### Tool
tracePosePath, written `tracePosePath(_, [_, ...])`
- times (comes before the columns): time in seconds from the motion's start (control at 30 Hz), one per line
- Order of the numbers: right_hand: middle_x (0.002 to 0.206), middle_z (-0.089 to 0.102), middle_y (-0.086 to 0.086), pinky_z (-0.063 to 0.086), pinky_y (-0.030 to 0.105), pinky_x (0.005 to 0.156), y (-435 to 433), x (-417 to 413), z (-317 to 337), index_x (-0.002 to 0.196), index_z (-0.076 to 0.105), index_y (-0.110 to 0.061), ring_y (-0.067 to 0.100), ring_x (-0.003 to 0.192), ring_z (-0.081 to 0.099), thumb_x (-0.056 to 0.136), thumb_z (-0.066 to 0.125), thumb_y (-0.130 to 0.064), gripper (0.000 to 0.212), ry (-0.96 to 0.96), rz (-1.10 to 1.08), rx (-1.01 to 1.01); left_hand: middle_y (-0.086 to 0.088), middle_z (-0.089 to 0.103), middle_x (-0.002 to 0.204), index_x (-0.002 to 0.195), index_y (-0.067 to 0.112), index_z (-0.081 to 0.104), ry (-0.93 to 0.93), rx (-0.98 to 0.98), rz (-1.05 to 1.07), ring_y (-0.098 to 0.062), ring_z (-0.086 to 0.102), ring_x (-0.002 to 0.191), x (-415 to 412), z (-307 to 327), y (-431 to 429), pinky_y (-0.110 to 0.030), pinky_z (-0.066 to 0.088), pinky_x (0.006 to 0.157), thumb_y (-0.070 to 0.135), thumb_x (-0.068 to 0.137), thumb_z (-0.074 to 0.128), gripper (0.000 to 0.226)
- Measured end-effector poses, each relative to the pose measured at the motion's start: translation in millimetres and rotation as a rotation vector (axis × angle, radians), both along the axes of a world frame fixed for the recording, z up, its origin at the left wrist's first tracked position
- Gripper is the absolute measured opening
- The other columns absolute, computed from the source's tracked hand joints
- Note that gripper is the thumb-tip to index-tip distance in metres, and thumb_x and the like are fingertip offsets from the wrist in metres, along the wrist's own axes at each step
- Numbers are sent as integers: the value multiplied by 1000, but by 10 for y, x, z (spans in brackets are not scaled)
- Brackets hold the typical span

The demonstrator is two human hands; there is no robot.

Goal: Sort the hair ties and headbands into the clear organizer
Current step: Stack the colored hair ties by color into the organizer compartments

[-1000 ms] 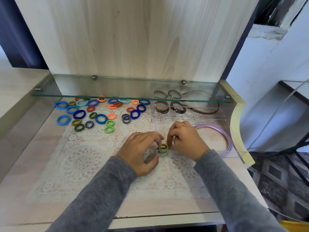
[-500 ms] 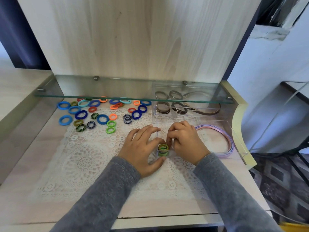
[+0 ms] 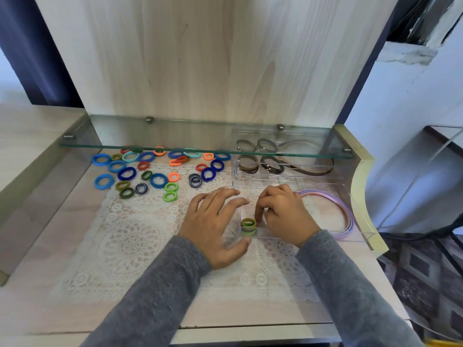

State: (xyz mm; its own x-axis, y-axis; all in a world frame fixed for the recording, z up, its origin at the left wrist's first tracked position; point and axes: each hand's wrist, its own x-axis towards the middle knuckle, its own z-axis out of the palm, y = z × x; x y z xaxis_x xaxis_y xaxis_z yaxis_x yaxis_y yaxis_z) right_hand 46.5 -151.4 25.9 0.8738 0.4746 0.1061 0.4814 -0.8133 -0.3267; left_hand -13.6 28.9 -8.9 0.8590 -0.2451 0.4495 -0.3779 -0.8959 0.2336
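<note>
Still leaves the loose hair ties (image 3: 158, 180) scattered on the lace mat (image 3: 130, 241) at far left, unsorted; lets go with the left hand (image 3: 213, 224), curled about the stack a second ago and now spread wide, holding nothing, thumb by the near-left corner of the clear organizer (image 3: 363, 221). Means, in all likelihood, a finished placement for the green hair ties (image 3: 248, 223), seated in that corner compartment, stacked flat, holes facing up, slight oval running left to right; keeps the right hand (image 3: 285, 216) curled, fingertips nipping the stack's right edge, probably just steadying; pink headbands (image 3: 345, 214) beyond, in the wide compartment.
</note>
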Motion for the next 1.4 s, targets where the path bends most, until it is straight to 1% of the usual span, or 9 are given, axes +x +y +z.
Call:
tracePosePath(0.23, [92, 58, -1, 42, 42, 84, 234, -37, 103, 79, 65, -17, 20, 92, 46, 74, 43, 4, 31, -98, -83, 232, 8, 58, 122, 118, 25, 58, -121, -178, 255, -13, 51, 115, -14, 16, 262, -37, 36, 94, 33, 81, 40, 43])
tracePosePath(0.37, [93, 60, 3, 46, 39, 81, 644, -151, 110, 88, 65, -12, 22, 90, 50, 76, 49, -5, 21, -285, -47, 238, 5, 60, 119, 115, 23, 61, -169, -71, 445, -16, 54, 112, -28, -22, 516, -40, 31, 96, 32, 77, 46, 42])
tracePosePath(0.43, [93, 60, 6, 48, 38, 78, 876, -185, 86, 93, 66, -8, 24, 88, 52, 78, 44, -12, 27, -324, -18, 238, 2, 61, 117, 113, 22, 62, -194, -14, 502, -19, 56, 108, -34, -50, 670, -42, 31, 96, 32, 75, 50, 41])
tracePosePath(0.5, [94, 60, 9, 50, 38, 77, 1066, -186, 36, 99, 66, -5, 27, 88, 54, 80, 39, -17, 35, -318, 0, 260, 1, 62, 115, 111, 21, 63, -202, 17, 550, -22, 58, 104, -34, -70, 817, -42, 33, 94, 33, 74, 50, 42])
tracePosePath(0.63, [119, 54, 11, 46, 39, 92, 1318, -121, -110, 124, 56, -8, 26, 107, 49, 90, 48, -16, 37, -180, -39, 208, -1, 63, 114, 108, 19, 64, -182, 42, 662, -24, 58, 101, -78, -83, 1091, -41, 33, 92, 34, 72, 51, 41])
tracePosePath(0.73, [128, 47, 10, 41, 36, 98, 1405, -37, -206, 130, 52, -13, 25, 114, 44, 92, 47, -19, 39, -119, -125, 195, -2, 63, 113, 107, 19, 64, -128, 48, 724, -24, 58, 101, -108, -88, 1254, -40, 33, 90, 34, 73, 50, 40])
tracePosePath(1.0, [127, 48, 12, 39, 39, 93, 1523, 12, -383, 124, 57, -15, 29, 113, 41, 88, 53, -21, 36, -216, -198, 152, 1, 66, 109, 103, 27, 65, 29, -33, 874, -26, 58, 102, -198, -82, 1527, -41, 34, 90, 37, 80, 43, 33])
tracePosePath(1.2, [119, 53, 10, 43, 39, 91, 1499, 37, -428, 114, 61, -11, 28, 107, 44, 87, 55, -21, 30, -240, -209, 174, 12, 61, 115, 103, 36, 60, 115, -73, 826, -17, 52, 111, -214, -98, 1543, -38, 27, 96, 39, 87, 53, 18])
tracePosePath(1.4, [103, 60, 8, 46, 40, 79, 1511, 79, -496, 101, 65, -11, 27, 95, 49, 85, 59, -17, 18, -270, -213, 214, 17, 63, 101, 90, 36, 60, 114, -66, 710, -13, 55, 104, -230, -81, 1495, -36, 25, 93, 43, 84, 55, 10])
